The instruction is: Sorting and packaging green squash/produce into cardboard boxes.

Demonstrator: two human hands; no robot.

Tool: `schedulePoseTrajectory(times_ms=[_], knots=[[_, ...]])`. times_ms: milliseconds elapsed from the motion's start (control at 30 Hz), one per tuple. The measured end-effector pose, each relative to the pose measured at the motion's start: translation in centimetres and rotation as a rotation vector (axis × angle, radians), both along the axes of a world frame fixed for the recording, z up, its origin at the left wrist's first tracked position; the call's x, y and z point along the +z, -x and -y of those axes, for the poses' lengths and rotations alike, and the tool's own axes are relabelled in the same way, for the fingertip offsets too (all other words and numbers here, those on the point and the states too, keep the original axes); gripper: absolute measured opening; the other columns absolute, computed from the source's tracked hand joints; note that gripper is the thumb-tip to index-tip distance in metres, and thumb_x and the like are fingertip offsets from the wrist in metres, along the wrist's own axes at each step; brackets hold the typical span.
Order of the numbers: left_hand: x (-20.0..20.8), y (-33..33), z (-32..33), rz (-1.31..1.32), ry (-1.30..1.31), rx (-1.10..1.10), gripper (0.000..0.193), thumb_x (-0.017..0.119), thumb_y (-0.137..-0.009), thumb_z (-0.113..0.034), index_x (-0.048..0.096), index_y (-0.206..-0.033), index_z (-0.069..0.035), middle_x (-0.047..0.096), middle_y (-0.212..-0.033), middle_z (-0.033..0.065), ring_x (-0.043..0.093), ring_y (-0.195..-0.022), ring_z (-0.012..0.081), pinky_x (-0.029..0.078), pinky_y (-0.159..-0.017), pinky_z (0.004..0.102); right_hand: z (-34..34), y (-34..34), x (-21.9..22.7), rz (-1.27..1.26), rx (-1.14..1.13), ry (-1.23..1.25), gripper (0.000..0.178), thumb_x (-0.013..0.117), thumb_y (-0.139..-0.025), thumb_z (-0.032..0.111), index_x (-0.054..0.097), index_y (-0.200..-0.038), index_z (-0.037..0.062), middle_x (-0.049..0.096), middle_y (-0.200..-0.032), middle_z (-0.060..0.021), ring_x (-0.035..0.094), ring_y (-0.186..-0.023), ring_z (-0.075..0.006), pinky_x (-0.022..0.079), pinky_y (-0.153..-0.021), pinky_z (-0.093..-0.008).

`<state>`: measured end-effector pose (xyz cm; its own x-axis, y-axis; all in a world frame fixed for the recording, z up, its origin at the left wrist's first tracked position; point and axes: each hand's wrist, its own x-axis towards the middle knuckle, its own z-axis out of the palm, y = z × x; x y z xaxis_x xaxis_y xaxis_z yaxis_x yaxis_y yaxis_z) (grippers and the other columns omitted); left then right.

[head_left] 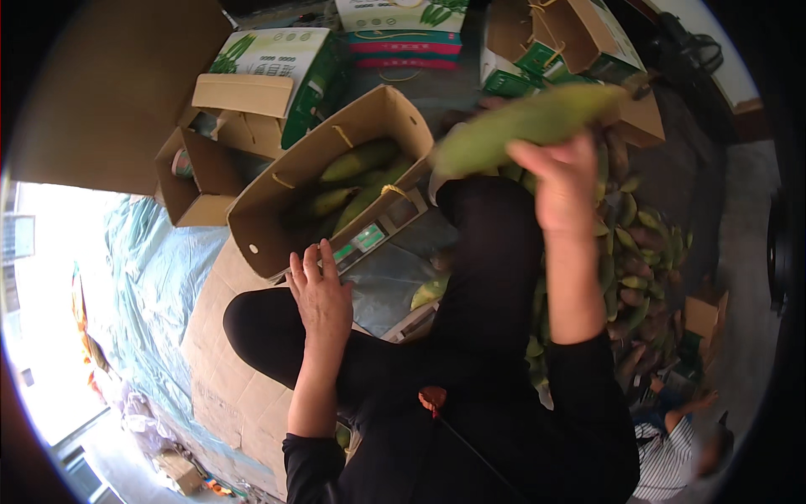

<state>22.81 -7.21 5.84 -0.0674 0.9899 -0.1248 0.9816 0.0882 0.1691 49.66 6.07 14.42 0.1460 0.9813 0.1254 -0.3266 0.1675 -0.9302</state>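
My right hand [564, 185] is closed round the lower side of a long green radish [529, 126], raised to the right of an open cardboard box and blurred by motion. The radish is paler and yellowish toward its right end. Several similar green radishes [361, 161] lie inside the long brown box [269, 227], which has yellow cord loops at its sides. My left hand [323, 298] rests with fingers stretched out against the box's near corner and holds nothing.
A heap of green and brownish radishes [634, 252] spreads at the right. Printed cartons [302, 67] and another open carton [579, 38] stand at the back. Blue plastic sheeting [159, 260] and flattened cardboard [227, 361] lie left. Another person [672, 454] is at the lower right.
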Motion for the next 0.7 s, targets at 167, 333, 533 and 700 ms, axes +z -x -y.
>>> schedulePoseTrajectory(times_ms=[167,333,533,700], knots=[[-0.3,-0.6,-0.5,-0.037,-0.055,-0.060,0.079,0.073,-0.067,-0.015,0.033,-0.134,-0.004,0.035,-0.129,0.0142,0.029,-0.124,0.0401,0.026,-0.103,0.0520,-0.4,10.0,-2.5,-0.033,0.117,0.047,0.049,0.071,-0.063,-0.001,0.047,-0.107,0.0009,0.057,-0.102,-0.0101,0.058,-0.091,-0.0168,0.049,-0.078,-0.0306],[-0.5,-0.7,0.1,-0.029,-0.077,-0.053,0.079,0.072,-0.067,-0.011,0.032,-0.135,-0.003,0.036,-0.129,0.0164,0.031,-0.122,0.0409,0.027,-0.102,0.0505,1.5,16.4,-10.5,0.061,0.204,0.413,0.062,0.071,-0.070,0.006,0.037,-0.121,-0.0041,0.051,-0.114,-0.0150,0.057,-0.088,-0.0160,0.049,-0.070,-0.0269],[-0.2,-1.4,-0.1,-0.025,-0.058,-0.060,0.075,0.071,-0.069,-0.009,0.033,-0.133,0.000,0.036,-0.130,0.0166,0.032,-0.122,0.0397,0.029,-0.102,0.0483,4.7,7.5,-5.3,-0.053,0.443,0.267,0.038,0.064,-0.081,0.009,0.050,-0.114,-0.0025,0.059,-0.107,-0.0118,0.058,-0.086,-0.0117,0.048,-0.071,-0.0245],[-0.7,-1.5,-0.2,-0.012,-0.117,-0.094,0.074,0.070,-0.070,-0.011,0.033,-0.134,0.000,0.037,-0.129,0.0162,0.033,-0.121,0.0372,0.031,-0.100,0.0476,4.6,-3.7,-2.2,0.165,0.081,0.114,0.025,0.060,-0.086,0.016,0.058,-0.107,0.0037,0.063,-0.094,-0.0036,0.060,-0.082,-0.0108,0.045,-0.070,-0.0231]])
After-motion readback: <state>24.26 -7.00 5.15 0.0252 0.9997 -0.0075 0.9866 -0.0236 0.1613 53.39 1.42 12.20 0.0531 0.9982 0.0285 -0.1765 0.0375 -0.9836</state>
